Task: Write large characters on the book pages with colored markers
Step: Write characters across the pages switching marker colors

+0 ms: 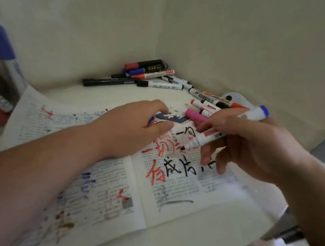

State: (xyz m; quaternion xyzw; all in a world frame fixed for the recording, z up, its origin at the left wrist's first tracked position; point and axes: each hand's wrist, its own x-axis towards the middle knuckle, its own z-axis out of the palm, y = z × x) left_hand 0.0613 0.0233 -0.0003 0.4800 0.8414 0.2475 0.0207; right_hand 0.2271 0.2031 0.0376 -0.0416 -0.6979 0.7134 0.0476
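Open book (168,195) lies mid-table (195,238), with a bare strip between its near edge and the curved near rim. Walls close the far and right sides, and loose markers (150,75) crowd the far-right corner. Right hand (251,147), over the right page, grips a white blue-ended marker (222,130) with its bare tip pointing left; left hand (133,129) rests on the page's far part, fingers curled over something small and blue, grip not discernible.
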